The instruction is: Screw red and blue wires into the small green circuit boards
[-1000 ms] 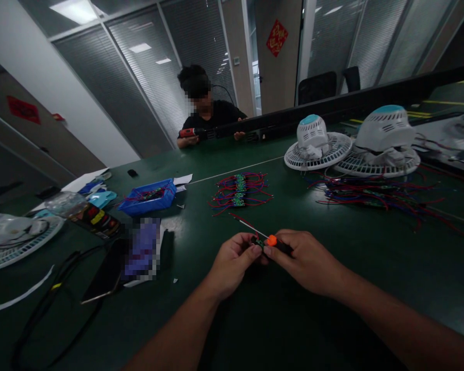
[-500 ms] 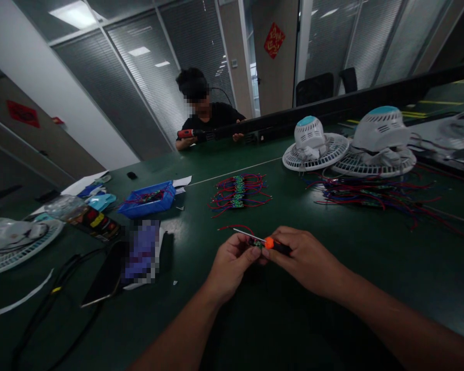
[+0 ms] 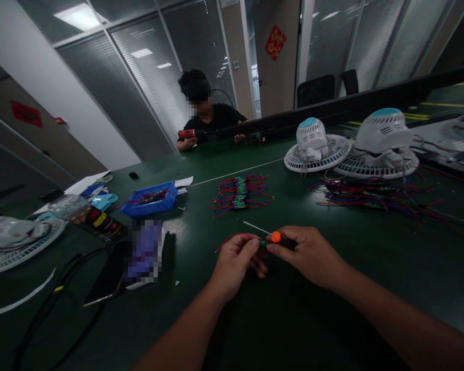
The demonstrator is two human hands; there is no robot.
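Between thumb and fingers, my left hand (image 3: 237,263) pinches a small green circuit board (image 3: 263,243) with a red wire (image 3: 232,238) trailing off to the left. My right hand (image 3: 307,252) is closed around a screwdriver (image 3: 276,236) with an orange and black handle, its thin shaft pointing up and left above the board. The right thumb and fingertip come close to the board's right end; whether they touch it I cannot tell. Ahead of both hands lies a neat row of circuit boards (image 3: 240,191) with red and blue wires.
A blue bin (image 3: 150,206) holding wired boards stands left, near a phone (image 3: 106,273) and a plastic bottle (image 3: 100,221). White fan units (image 3: 317,149) and a heap of wired boards (image 3: 363,193) lie right. Across the table a person (image 3: 212,118) holds a red-and-black tool.
My hands have moved slightly apart, and the screwdriver has shifted right, away from my left fingers. The left hand's lower fingers have loosened, and the red wire now lies lower, closer to that hand.
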